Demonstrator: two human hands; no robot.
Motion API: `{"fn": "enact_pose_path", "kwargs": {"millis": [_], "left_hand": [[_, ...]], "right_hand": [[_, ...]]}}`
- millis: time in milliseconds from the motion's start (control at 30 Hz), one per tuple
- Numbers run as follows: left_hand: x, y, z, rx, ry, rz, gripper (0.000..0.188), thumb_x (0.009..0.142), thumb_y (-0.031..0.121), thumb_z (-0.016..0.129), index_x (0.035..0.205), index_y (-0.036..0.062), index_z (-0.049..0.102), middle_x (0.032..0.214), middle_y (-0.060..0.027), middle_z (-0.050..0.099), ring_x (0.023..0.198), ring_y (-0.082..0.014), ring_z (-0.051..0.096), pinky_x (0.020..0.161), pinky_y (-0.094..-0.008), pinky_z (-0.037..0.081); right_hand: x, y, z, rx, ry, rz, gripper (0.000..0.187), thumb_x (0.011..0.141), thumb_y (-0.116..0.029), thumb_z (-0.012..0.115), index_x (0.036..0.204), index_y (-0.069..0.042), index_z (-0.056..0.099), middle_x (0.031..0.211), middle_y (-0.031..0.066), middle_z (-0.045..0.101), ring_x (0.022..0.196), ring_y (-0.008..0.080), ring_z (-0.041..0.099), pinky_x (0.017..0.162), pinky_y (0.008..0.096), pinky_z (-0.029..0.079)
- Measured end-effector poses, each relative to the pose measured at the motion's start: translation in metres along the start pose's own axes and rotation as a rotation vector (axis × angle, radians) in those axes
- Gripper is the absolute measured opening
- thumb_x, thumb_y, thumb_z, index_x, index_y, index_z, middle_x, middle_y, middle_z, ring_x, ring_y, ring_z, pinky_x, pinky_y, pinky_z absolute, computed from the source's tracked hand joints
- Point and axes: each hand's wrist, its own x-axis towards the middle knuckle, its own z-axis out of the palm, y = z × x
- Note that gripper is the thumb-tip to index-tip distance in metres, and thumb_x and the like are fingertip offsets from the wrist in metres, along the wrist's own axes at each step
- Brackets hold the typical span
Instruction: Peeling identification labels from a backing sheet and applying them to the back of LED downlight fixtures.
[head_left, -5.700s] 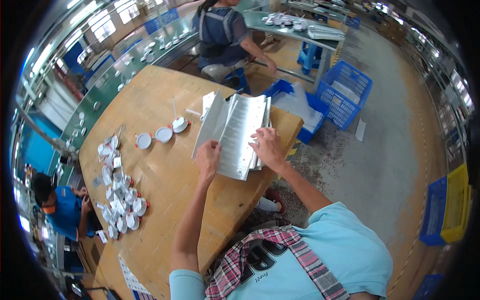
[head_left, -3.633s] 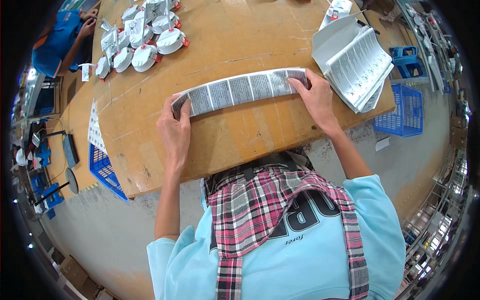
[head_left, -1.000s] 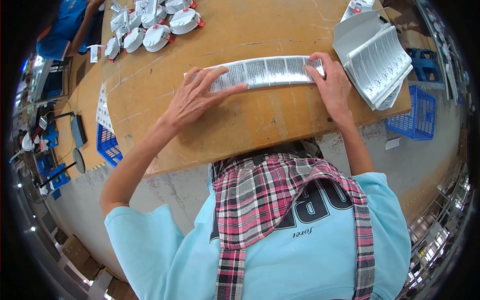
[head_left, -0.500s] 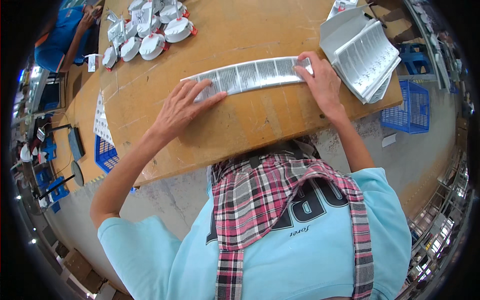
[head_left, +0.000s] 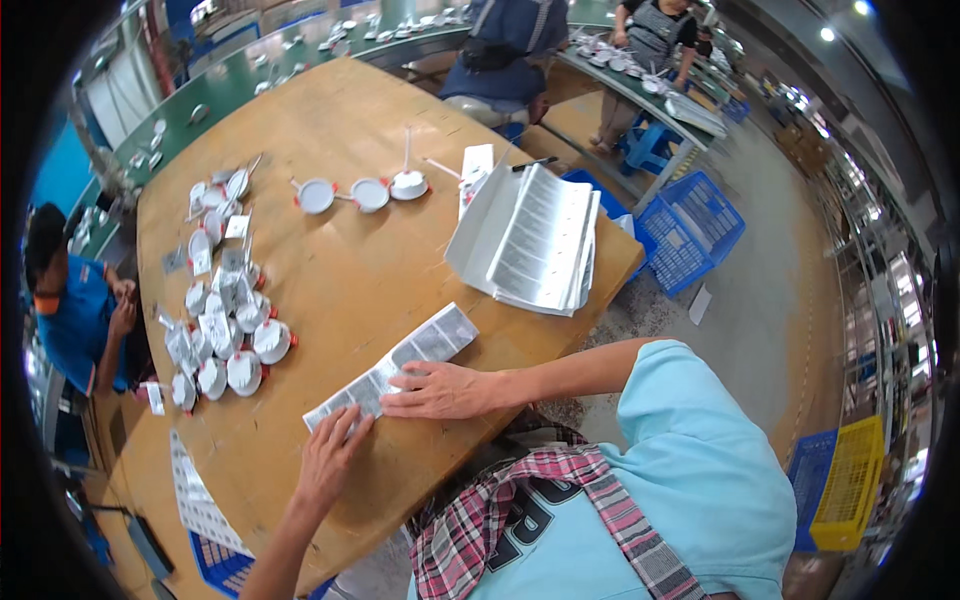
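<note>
A long strip of printed silver-white labels (head_left: pixel 432 342) lies flat on the brown table, slanting from near left to far right. My left hand (head_left: pixel 328 458) rests its fingers on the strip's near-left end, fingers stretched out. Close beside it, my right hand (head_left: pixel 445 390) lies flat across the strip's middle, fingers extended to the left. The two hands nearly touch, and the strip's far-right end sticks out past the right hand. Beyond it, a thick stack of similar printed label sheets (head_left: pixel 545 240) lies fanned at the table's right edge.
White round light fittings (head_left: pixel 245 372) with red clips cluster at the table's left; a few more (head_left: pixel 370 195) stand further back. Blue baskets (head_left: pixel 692 232) are on the floor to the right. A person in blue (head_left: pixel 85 320) sits at the left; others work at a green bench (head_left: pixel 640 88) behind.
My right hand has moved from the strip's right end to its middle, next to my left hand. The view has turned, showing more of the table and the room.
</note>
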Motion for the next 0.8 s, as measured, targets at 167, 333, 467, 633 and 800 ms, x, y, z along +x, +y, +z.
{"fn": "enact_pose_path", "kwargs": {"millis": [167, 333, 467, 633, 800], "left_hand": [[0.004, -0.002, -0.001, 0.025, 0.008, -0.031, 0.062, 0.071, 0.001, 0.055, 0.132, 0.0166, 0.051, 0.137, -0.0077, 0.045, 0.125, -0.0295, 0.044, 0.101, -0.0414, 0.04], [0.002, -0.001, 0.0, 0.022, 0.012, -0.035, 0.058, 0.077, 0.007, 0.053, 0.133, 0.0153, 0.048, 0.136, -0.0074, 0.045, 0.124, -0.0274, 0.044, 0.104, -0.0396, 0.037], [0.001, -0.007, 0.005, 0.008, 0.01, -0.052, 0.059, 0.077, 0.006, 0.053, 0.135, 0.0158, 0.046, 0.137, -0.0071, 0.045, 0.126, -0.0266, 0.042, 0.105, -0.0392, 0.036], [-0.009, -0.011, 0.003, -0.006, -0.014, -0.065, 0.061, 0.077, 0.005, 0.053, 0.136, 0.0171, 0.045, 0.138, -0.0067, 0.043, 0.128, -0.0266, 0.04, 0.106, -0.039, 0.036], [-0.006, -0.007, 0.003, 0.021, 0.03, -0.058, 0.059, 0.076, 0.01, 0.062, 0.133, 0.0168, 0.047, 0.132, -0.0076, 0.048, 0.123, -0.027, 0.045, 0.099, -0.038, 0.042]], "right_hand": [[-0.027, 0.019, -0.022, 0.044, -0.074, 0.021, 0.044, 0.089, -0.017, 0.042, 0.133, -0.013, 0.045, 0.14, 0.0025, 0.042, 0.128, 0.0216, 0.041, 0.106, 0.0393, 0.032], [-0.078, 0.026, -0.039, 0.022, -0.162, 0.229, 0.047, 0.088, -0.015, 0.043, 0.134, -0.012, 0.045, 0.139, 0.0042, 0.044, 0.13, 0.0216, 0.04, 0.107, 0.0387, 0.032], [-0.106, 0.024, -0.067, 0.057, -0.209, 0.386, 0.048, 0.084, -0.013, 0.048, 0.133, -0.009, 0.048, 0.138, 0.0054, 0.046, 0.13, 0.0233, 0.041, 0.108, 0.0391, 0.032], [-0.101, 0.016, -0.096, -0.09, -0.207, 0.504, 0.037, 0.082, -0.01, 0.052, 0.118, -0.004, 0.058, 0.127, 0.0086, 0.054, 0.124, 0.0258, 0.046, 0.106, 0.0391, 0.034], [-0.034, -0.008, -0.091, 0.096, 0.214, 0.279, 0.033, 0.077, -0.008, 0.059, 0.11, -0.002, 0.061, 0.111, 0.0115, 0.056, 0.109, 0.0286, 0.051, 0.099, 0.0393, 0.04]]}}
